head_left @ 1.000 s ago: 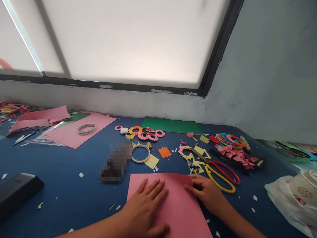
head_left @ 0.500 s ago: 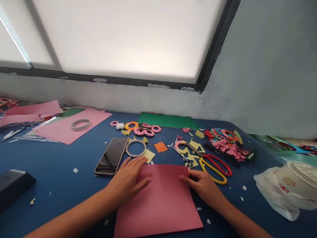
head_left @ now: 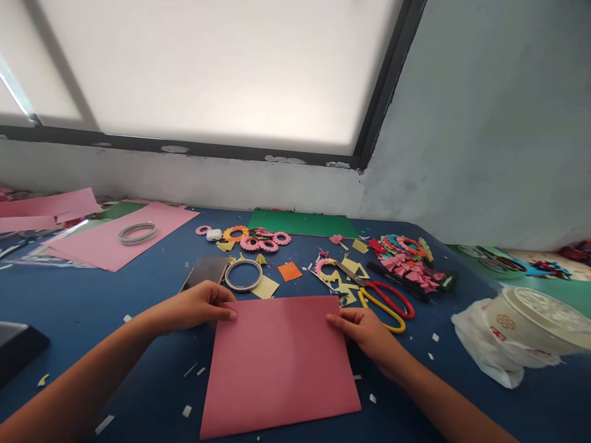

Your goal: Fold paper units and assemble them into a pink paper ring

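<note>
A pink sheet of paper [head_left: 277,363] lies flat on the blue table [head_left: 115,320] in front of me. My left hand [head_left: 196,304] pinches its far left corner, fingers closed on the edge. My right hand [head_left: 364,329] grips the far right corner in the same way. Just beyond my left hand lie a dark phone [head_left: 205,271] and a ring of tape [head_left: 243,274]. Red and yellow scissors [head_left: 381,298] lie close to my right hand.
Paper scraps and pink and orange paper rings [head_left: 252,237] litter the far table. A green sheet [head_left: 300,223] lies by the wall, pink sheets [head_left: 111,237] with another tape ring at left. A bowl in a plastic bag [head_left: 517,326] sits right, a dark box [head_left: 16,347] left.
My left hand slid from flat on the sheet's middle to its far left corner and closed on the edge. The view shifted right; the sheet now lies squarer to me.
</note>
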Action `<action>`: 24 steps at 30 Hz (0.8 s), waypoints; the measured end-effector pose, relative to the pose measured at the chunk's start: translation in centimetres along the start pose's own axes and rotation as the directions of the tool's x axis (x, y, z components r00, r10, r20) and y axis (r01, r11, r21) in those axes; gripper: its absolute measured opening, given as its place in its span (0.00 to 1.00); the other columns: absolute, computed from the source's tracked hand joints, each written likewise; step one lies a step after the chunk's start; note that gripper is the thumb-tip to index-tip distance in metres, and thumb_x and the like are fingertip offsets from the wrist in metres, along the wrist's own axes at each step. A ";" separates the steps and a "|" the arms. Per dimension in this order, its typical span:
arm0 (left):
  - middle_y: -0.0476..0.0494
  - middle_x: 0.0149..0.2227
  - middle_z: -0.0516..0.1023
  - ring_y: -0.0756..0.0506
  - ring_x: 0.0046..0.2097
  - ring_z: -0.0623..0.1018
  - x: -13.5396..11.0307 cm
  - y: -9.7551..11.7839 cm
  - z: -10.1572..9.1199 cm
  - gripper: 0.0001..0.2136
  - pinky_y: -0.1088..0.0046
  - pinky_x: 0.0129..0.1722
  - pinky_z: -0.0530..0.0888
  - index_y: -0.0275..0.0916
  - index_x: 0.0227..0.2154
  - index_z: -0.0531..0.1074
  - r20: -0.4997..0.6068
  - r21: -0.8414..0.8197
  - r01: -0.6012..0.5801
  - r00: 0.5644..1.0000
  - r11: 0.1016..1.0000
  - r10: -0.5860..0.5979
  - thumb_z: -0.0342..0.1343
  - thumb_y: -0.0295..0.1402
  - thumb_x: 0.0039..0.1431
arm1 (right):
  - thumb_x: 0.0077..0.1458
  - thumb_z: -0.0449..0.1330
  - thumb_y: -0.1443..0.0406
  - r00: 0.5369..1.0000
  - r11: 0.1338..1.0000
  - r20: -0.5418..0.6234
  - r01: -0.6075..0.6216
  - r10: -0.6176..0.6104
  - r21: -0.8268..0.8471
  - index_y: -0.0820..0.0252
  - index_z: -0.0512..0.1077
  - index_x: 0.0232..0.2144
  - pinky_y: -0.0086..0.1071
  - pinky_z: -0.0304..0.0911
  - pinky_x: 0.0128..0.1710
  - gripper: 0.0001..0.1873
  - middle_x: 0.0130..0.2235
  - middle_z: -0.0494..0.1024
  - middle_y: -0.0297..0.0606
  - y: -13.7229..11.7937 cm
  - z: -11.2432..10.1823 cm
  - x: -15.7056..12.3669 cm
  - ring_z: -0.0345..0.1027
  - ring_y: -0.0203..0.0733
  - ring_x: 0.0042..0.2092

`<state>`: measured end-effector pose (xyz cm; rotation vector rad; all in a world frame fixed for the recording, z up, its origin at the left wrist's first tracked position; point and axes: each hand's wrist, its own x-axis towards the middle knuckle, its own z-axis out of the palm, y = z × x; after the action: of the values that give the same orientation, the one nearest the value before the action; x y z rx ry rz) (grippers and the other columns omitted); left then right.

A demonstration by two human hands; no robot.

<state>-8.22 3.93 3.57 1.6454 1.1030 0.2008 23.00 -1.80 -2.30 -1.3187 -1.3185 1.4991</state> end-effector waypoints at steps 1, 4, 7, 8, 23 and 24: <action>0.49 0.29 0.75 0.50 0.31 0.72 0.0 0.0 0.0 0.14 0.79 0.29 0.65 0.36 0.31 0.75 -0.017 -0.012 0.000 1.000 1.000 0.000 0.59 0.42 0.49 | 0.43 0.62 0.50 1.000 1.000 -0.003 0.002 -0.002 -0.012 0.63 0.75 0.30 0.28 0.59 0.27 0.22 0.27 0.74 0.35 0.0 -0.1 0.0 0.66 0.38 0.29; 0.47 0.31 0.76 0.49 0.33 0.73 0.1 0.0 0.0 0.14 0.78 0.31 0.67 0.36 0.32 0.75 -0.042 -0.051 -0.012 0.999 0.999 0.010 0.60 0.41 0.48 | 0.44 0.61 0.48 1.000 1.000 0.006 0.007 -0.006 -0.030 0.62 0.75 0.32 0.30 0.61 0.29 0.23 0.28 0.75 0.36 0.1 -0.2 0.1 0.68 0.42 0.31; 0.44 0.33 0.77 0.47 0.34 0.74 0.1 0.0 0.0 0.16 0.76 0.31 0.67 0.35 0.33 0.75 -0.061 -0.067 -0.027 0.998 0.997 0.022 0.61 0.42 0.46 | 0.46 0.60 0.49 1.000 0.999 0.013 0.000 0.000 -0.033 0.61 0.76 0.32 0.30 0.62 0.31 0.22 0.30 0.76 0.36 0.2 -0.3 0.2 0.69 0.42 0.32; 0.44 0.32 0.77 0.48 0.32 0.74 0.1 0.0 0.0 0.17 0.76 0.30 0.67 0.35 0.33 0.75 -0.076 -0.059 -0.025 0.997 0.998 0.020 0.61 0.43 0.45 | 0.46 0.60 0.49 1.000 1.000 0.013 -0.002 0.002 -0.031 0.61 0.76 0.32 0.30 0.62 0.31 0.21 0.30 0.76 0.36 0.2 -0.4 0.2 0.69 0.42 0.32; 0.44 0.29 0.76 0.49 0.28 0.72 0.1 0.1 -0.1 0.18 0.76 0.26 0.66 0.35 0.36 0.75 -0.105 0.192 -0.052 0.992 0.980 0.074 0.55 0.45 0.50 | 0.44 0.61 0.49 1.000 0.996 0.010 -0.015 0.016 -0.088 0.62 0.74 0.27 0.29 0.59 0.29 0.20 0.28 0.75 0.35 0.1 -0.3 0.3 0.66 0.38 0.28; 0.45 0.29 0.76 0.49 0.28 0.72 0.2 0.0 -0.1 0.18 0.76 0.25 0.66 0.35 0.36 0.74 -0.108 0.266 -0.051 0.991 0.963 0.082 0.53 0.44 0.52 | 0.45 0.60 0.49 1.000 0.991 0.007 -0.001 0.002 -0.133 0.62 0.74 0.26 0.28 0.58 0.28 0.20 0.27 0.74 0.34 0.2 -0.3 0.3 0.65 0.37 0.27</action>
<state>-8.16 4.09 3.52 1.9295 1.2040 0.2045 23.23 -1.49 -2.51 -1.3983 -1.4435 1.4394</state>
